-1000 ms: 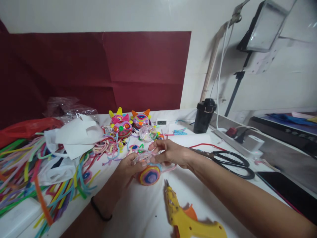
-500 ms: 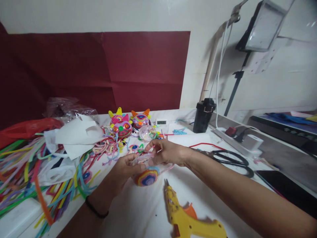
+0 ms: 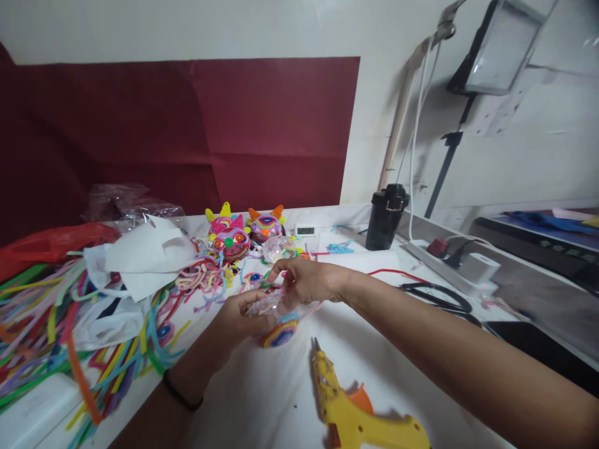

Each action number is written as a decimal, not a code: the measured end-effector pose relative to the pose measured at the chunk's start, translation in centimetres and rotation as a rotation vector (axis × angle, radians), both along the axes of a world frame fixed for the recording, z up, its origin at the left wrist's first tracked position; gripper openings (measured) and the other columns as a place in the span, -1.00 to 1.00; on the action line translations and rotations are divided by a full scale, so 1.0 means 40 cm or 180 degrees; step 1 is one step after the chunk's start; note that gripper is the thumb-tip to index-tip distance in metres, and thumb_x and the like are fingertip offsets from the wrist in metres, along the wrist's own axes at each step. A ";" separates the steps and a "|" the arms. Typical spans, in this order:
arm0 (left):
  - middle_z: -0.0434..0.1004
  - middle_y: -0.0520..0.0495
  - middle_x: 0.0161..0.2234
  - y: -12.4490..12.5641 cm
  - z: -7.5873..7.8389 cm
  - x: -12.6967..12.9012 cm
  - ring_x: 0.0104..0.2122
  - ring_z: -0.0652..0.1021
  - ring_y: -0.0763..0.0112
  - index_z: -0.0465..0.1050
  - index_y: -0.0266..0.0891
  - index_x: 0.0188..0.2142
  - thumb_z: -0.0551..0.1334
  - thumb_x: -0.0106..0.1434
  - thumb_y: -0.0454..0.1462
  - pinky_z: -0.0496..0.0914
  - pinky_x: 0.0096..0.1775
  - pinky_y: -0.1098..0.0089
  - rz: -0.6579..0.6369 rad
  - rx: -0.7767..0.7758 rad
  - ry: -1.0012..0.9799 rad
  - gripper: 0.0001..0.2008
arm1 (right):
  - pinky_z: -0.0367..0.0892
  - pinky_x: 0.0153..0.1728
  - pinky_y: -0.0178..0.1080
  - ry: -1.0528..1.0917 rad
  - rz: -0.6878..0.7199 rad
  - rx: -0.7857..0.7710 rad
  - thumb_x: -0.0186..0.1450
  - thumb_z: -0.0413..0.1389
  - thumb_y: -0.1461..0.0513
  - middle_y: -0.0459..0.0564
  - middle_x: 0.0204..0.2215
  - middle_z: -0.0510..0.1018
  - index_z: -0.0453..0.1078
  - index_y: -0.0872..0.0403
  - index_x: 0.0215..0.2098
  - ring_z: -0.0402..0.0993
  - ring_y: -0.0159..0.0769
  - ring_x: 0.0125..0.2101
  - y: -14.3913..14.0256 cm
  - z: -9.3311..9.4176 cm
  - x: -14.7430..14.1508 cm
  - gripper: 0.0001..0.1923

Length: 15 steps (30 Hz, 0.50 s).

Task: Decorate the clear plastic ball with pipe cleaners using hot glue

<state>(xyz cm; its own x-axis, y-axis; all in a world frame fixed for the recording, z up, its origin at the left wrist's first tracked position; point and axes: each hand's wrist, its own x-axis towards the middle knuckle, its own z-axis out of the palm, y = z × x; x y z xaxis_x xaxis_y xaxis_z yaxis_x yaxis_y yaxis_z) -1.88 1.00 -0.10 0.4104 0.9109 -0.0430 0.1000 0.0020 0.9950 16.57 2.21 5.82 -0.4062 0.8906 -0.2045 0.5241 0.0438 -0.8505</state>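
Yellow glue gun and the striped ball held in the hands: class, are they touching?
Apart. The head view shows bare white table between the yellow glue gun nozzle and the striped ball, which the left hand and right hand hold above it.

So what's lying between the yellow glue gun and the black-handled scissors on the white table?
Only the person's right forearm crosses above bare white table between glue gun and scissors, in the head view.

The glue gun [image 3: 360, 415] lies before the ball [image 3: 276, 324]; scissors [image 3: 440, 299] right, pipe cleaners [image 3: 51, 324] left.
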 end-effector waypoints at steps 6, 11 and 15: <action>0.31 0.12 -0.71 -0.002 0.003 -0.006 -0.66 0.26 0.52 0.50 -0.31 -0.52 0.43 -0.11 -0.17 0.11 -0.58 0.46 0.0098 0.0127 0.0145 -0.74 | 0.18 -0.61 -0.43 -0.0010 0.0121 0.0147 -0.12 0.40 0.38 -0.26 -0.53 0.36 0.38 0.09 -0.18 0.25 -0.51 -0.62 0.004 -0.011 -0.009 -0.46; 0.45 0.05 -0.63 0.003 0.000 -0.007 -0.65 0.35 0.49 0.53 -0.30 -0.47 0.42 -0.10 -0.23 0.17 -0.58 0.47 0.0284 -0.0005 -0.0359 -0.80 | 0.24 -0.57 -0.41 0.0205 0.0145 0.0550 0.01 0.35 0.36 -0.15 -0.33 0.44 0.39 0.09 -0.18 0.31 -0.51 -0.57 0.005 -0.012 0.011 -0.59; 0.57 -0.02 -0.53 0.003 0.005 -0.003 -0.53 0.49 0.37 0.56 -0.28 -0.46 0.39 -0.09 -0.29 0.33 -0.47 0.41 0.0351 -0.0110 -0.0696 -0.85 | 0.30 -0.37 -0.31 0.0228 -0.0110 0.1243 0.08 0.31 0.34 -0.06 -0.26 0.47 0.40 0.09 -0.22 0.39 -0.36 -0.39 -0.025 -0.006 0.045 -0.70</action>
